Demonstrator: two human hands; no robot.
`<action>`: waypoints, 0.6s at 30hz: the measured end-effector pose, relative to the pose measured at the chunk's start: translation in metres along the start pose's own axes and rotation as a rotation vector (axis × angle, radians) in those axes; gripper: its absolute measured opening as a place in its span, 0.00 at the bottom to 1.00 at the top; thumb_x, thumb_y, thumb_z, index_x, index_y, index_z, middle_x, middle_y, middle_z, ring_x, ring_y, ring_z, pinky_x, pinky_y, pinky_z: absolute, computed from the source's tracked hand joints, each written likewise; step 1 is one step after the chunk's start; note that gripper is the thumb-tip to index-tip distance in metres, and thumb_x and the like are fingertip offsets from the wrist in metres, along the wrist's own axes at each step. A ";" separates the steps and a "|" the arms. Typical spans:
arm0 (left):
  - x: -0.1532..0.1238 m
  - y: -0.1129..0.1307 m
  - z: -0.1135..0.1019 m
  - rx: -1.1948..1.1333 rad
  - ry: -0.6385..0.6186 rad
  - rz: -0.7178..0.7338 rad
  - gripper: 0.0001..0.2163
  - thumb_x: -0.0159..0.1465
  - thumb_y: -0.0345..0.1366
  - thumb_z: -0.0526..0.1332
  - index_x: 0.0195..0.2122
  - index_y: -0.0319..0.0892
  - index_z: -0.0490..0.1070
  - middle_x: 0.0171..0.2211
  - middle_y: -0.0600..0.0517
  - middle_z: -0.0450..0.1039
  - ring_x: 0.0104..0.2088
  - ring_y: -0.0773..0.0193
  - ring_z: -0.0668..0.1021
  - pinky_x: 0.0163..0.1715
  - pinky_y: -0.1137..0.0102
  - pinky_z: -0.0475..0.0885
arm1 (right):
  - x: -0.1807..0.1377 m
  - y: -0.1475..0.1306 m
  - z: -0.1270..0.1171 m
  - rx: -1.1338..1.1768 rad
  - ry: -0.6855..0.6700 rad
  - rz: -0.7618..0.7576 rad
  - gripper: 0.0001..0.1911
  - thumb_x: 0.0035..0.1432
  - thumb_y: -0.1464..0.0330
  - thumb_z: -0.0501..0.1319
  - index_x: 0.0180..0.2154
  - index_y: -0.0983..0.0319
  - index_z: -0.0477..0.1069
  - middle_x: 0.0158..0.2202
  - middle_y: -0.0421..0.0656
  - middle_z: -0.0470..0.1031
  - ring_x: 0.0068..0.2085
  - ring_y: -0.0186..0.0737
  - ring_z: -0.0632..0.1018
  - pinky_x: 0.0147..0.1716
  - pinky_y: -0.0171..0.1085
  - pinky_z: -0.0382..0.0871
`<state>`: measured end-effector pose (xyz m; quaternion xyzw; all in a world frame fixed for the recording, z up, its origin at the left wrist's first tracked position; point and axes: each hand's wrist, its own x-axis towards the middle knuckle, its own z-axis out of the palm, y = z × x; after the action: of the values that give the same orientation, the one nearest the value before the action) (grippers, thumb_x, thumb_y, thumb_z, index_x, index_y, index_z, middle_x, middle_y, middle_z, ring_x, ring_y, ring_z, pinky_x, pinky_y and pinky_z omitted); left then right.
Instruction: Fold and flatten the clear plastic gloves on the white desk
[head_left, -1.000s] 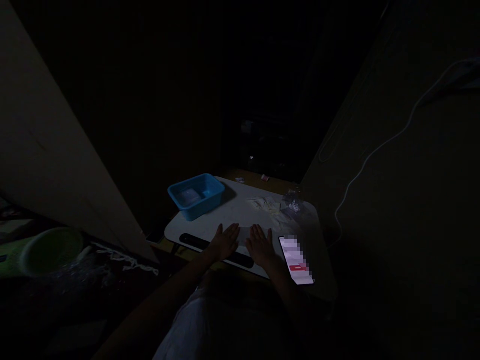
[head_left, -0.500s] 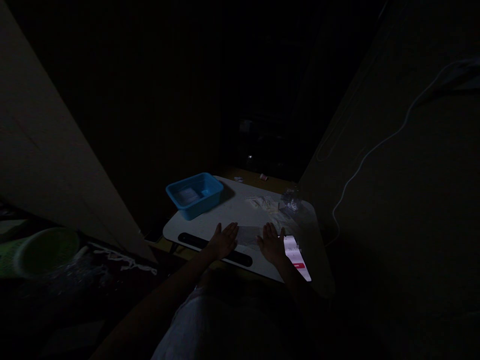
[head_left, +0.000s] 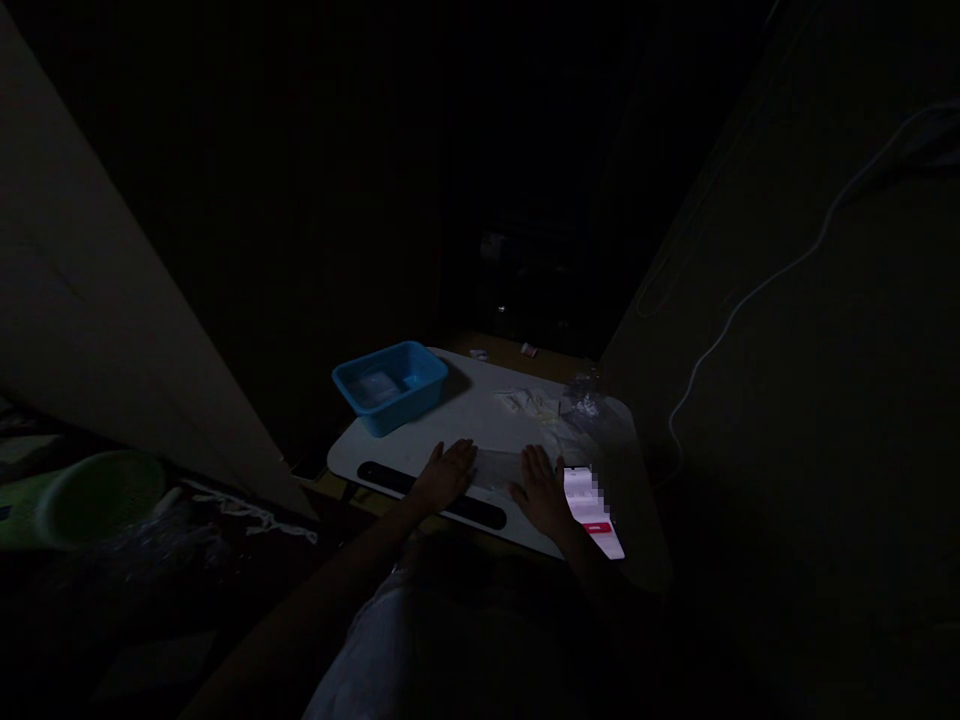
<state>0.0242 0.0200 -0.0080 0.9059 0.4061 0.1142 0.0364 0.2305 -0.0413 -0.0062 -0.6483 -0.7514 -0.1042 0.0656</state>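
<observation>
Two hands lie palm-down on the table (head_left: pixel 435 428): your left hand (head_left: pixel 448 477) and right hand (head_left: pixel 541 490), fingers (head_left: pixel 461 460) straight, gripping nothing, flank the clear sheet (head_left: pixel 497 467); its long axis runs hand to hand, equally near both.

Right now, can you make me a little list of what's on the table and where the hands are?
Light: very dim
Table: small, white
Left hand: flat, open, at the table's near edge
Right hand: flat, open, beside the lit phone
Between hands: clear plastic sheet
Far left: blue tub
Far right: crumpled plastic
</observation>
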 end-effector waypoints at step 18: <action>0.000 -0.012 -0.002 -0.198 0.192 -0.017 0.20 0.60 0.40 0.48 0.53 0.39 0.58 0.53 0.47 0.60 0.53 0.61 0.61 0.51 0.63 0.56 | 0.001 0.002 -0.003 0.028 -0.017 -0.023 0.34 0.57 0.52 0.38 0.57 0.69 0.48 0.59 0.51 0.48 0.60 0.45 0.44 0.54 0.52 0.35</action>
<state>0.0151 0.0282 -0.0076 0.8792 0.4023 0.2397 0.0874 0.2318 -0.0410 -0.0030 -0.6397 -0.7606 -0.0890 0.0670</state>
